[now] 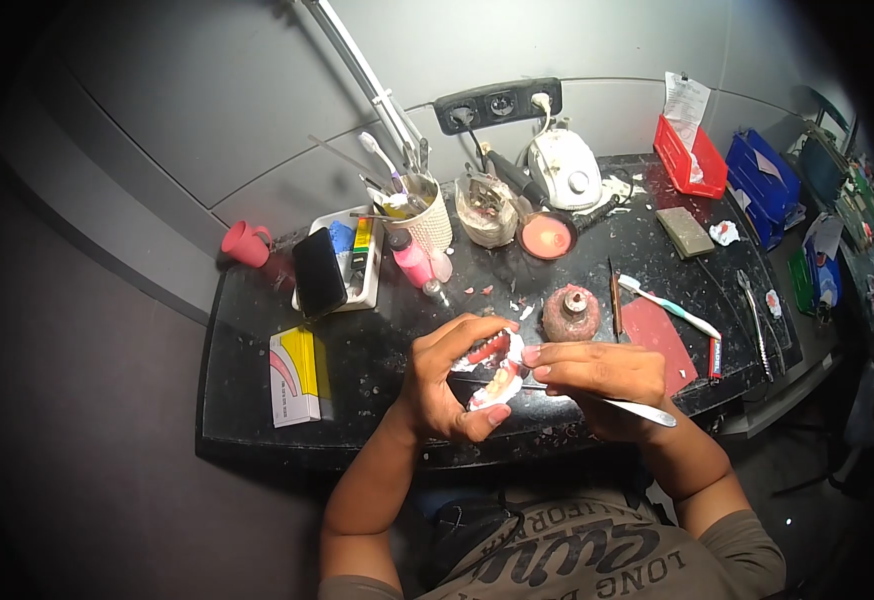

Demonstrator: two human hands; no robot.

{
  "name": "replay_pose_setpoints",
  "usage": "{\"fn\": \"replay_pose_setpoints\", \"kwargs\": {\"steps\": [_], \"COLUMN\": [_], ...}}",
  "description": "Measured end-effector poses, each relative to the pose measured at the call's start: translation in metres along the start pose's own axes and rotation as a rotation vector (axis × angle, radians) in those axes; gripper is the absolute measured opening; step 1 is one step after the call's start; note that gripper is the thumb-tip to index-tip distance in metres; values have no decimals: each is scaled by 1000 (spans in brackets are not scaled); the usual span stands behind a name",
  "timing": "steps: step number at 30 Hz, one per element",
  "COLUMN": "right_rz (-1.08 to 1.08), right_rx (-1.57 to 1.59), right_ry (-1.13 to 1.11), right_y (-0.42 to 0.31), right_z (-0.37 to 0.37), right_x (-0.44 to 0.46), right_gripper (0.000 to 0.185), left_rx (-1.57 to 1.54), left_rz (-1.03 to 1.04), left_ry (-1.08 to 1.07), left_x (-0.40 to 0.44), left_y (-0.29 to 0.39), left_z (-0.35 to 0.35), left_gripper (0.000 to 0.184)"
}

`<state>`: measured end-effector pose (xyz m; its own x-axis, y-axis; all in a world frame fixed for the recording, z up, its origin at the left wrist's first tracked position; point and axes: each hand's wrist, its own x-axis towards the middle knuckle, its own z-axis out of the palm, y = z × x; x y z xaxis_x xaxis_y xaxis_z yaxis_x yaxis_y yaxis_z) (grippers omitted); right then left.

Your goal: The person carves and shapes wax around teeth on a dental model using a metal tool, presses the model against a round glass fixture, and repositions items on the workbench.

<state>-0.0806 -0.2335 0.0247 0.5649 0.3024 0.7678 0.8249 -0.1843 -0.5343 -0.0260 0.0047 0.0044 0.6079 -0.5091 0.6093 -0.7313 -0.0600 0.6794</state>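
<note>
My left hand [442, 385] grips a white and pink dental model [502, 378] between thumb and fingers, near the front edge of the black table. The model is curved, with its opening facing left. From the right, my right hand [607, 380] reaches to the model, its fingertips at the model's right side. A metal tool [642, 411] is in my right hand, its flat silvery end sticking out to the right below the fingers. The tool's other end is hidden. Just behind my right hand stands a round pink-crusted burner [571, 312] with a metal top.
The black table [247, 400] bears a yellow and white box [295, 378], a phone [319, 272], a pink bottle [410, 258], a cup of tools [422, 220], a white device [564, 170], a toothbrush [672, 308], a pink sheet [657, 340] and a red bin [690, 160].
</note>
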Motion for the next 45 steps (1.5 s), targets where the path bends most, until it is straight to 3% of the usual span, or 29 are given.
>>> {"fn": "replay_pose_setpoints", "kwargs": {"steps": [9,11,26,29,42,45], "right_rz": [5,3,-49,-73,-54,-57], "right_rx": [5,8,-37,-55,-142,-153], "right_ry": [-27,-31,-55,-33,54,58], "right_y": [2,2,3,4,-11,-12], "right_z": [-1,-1,-3,-1,6,7], "right_x": [-2,-3,-8,-10,-7,-8], "right_gripper": [26,27,27,26,30,30], "left_rx": [8,40,-136,-209,-290,-302], "left_rz": [11,5,-139,-119,-150,-218], "left_ry": [1,11,6,37,44,-31], "left_x": [0,-1,-9,-11,-15,-18], "left_y": [-1,-3,-6,-9,-10,-9], "left_z": [1,2,8,12,17,13], "left_gripper": [70,84,90,78,80,95]}}
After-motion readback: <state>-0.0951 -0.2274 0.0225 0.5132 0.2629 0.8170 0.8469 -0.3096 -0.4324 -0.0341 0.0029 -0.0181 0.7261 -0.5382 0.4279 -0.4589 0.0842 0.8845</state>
